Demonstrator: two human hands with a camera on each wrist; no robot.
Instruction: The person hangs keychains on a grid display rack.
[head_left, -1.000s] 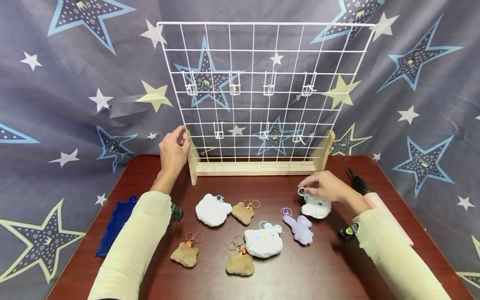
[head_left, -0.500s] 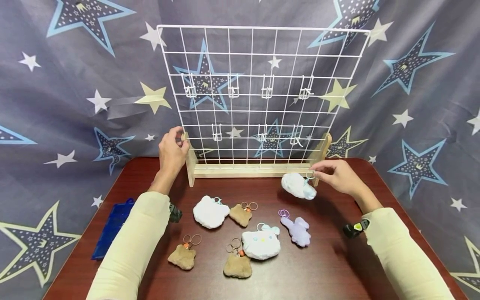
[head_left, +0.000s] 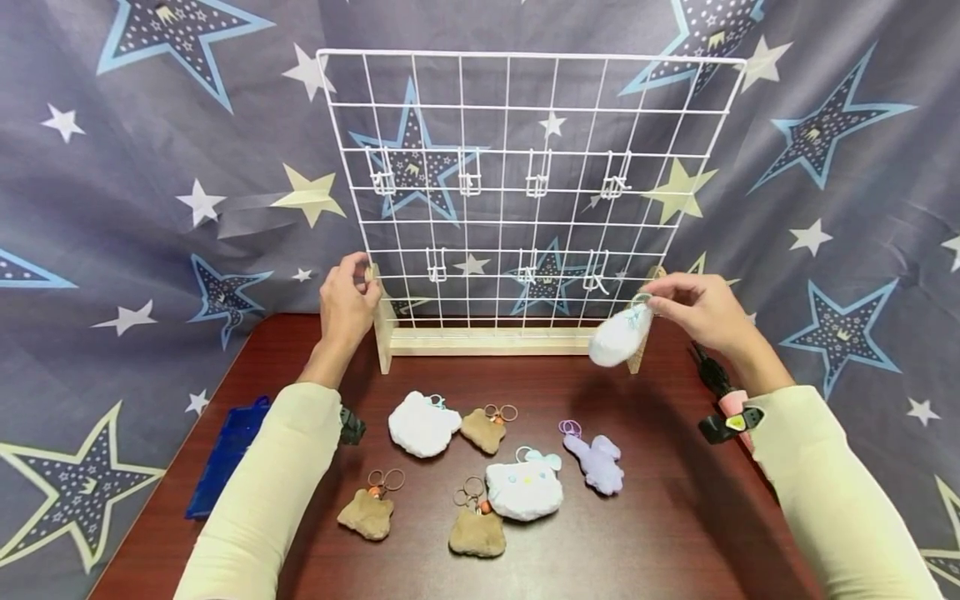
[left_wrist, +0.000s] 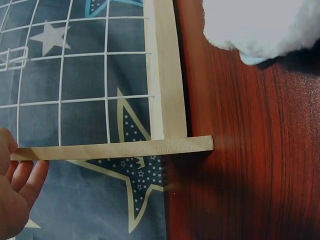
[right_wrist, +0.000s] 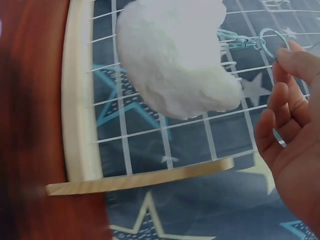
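Note:
My right hand (head_left: 701,310) pinches the light-blue ring (right_wrist: 272,42) of a white plush keychain (head_left: 619,335), which dangles in front of the rack's right end. At the left end, my left hand (head_left: 347,302) grips the wooden side post (left_wrist: 115,149) between thumb and fingers. A white wire grid rack (head_left: 480,223) stands upright in its wooden base (head_left: 495,340), with two rows of white hooks, among them a lower right hook (head_left: 596,273). In the right wrist view the plush (right_wrist: 175,55) hides part of the grid.
On the table lie two white plush keychains (head_left: 423,425) (head_left: 523,490), a purple one (head_left: 597,462) and brown ones (head_left: 483,429) (head_left: 366,514) (head_left: 477,532). A blue tray (head_left: 225,454) is at the left; a black-and-pink folded item (head_left: 716,371) lies at the right, partly behind the forearm.
My right hand has lifted the white plush keychain by its ring from the table at the right and raised it towards the rack. My left hand stays on the post.

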